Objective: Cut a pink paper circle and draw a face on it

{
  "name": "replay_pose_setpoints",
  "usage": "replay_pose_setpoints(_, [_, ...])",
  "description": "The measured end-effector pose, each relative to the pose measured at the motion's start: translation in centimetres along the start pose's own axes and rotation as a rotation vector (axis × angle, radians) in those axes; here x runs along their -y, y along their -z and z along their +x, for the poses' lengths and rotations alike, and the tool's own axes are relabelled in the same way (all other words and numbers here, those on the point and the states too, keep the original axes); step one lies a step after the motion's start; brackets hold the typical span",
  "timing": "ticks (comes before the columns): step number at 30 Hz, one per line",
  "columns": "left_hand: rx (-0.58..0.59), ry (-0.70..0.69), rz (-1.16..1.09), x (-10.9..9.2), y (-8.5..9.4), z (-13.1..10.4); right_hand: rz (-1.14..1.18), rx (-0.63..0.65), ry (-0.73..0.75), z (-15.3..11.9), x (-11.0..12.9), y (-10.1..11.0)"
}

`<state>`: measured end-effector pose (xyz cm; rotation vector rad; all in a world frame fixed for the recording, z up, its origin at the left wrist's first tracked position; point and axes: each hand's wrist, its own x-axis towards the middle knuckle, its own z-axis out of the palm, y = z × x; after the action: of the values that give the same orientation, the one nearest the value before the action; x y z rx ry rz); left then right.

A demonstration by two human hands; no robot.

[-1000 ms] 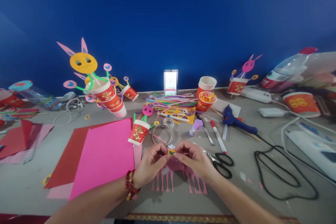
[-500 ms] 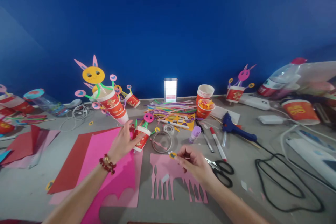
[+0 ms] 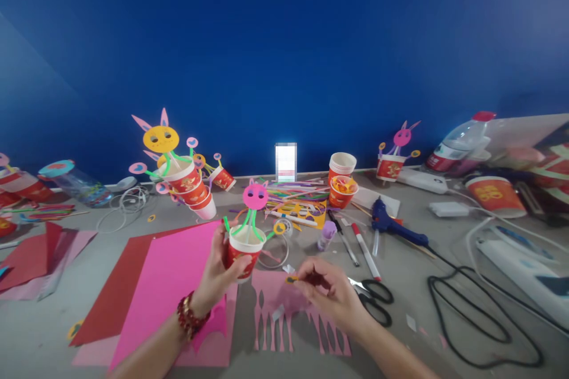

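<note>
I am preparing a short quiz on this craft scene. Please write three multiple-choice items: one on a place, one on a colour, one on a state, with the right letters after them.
1. Where do the scissors lie?
A. beside the right hand, on its right
B. on the red paper
C. inside a cup

2. What colour is the round face on the cup craft in the left hand?
A. yellow
B. pink
C. green

3. How is the cup craft in the left hand?
A. lying on its side on the table
B. stacked in other cups
C. lifted off the table, roughly upright

Answers:
1 A: the black handles rest on the table just to the right of the right hand.
2 B: the face above the rim is pink.
3 C: the fingers wrap the cup, and its open mouth faces up.
</note>
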<state>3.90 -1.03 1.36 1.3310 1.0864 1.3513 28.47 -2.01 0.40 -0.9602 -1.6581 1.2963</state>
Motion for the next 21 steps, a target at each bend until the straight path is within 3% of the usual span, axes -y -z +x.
replay_pose_setpoints(3, [0.057, -0.030, -0.081, 0.0, -1.6, -0.8, -0.102, 0.075, 0.155, -0.3, 0.7, 0.5])
replay_pose_setpoints(6, [0.057, -0.105, -0.047, 0.2, -2.4, -1.1, -0.105, 0.123, 0.196, -0.4, 1.3, 0.8])
replay_pose_setpoints(14, [0.114, -0.188, 0.040, 1.4, -2.2, -2.0, -0.047, -0.008, 0.030, -0.1, 3.1, 1.5])
replay_pose_setpoints(21, [0.203, -0.187, 0.029, 1.4, -2.6, -2.6, -0.250, 0.066, -0.015, 0.9, 6.8, 3.1])
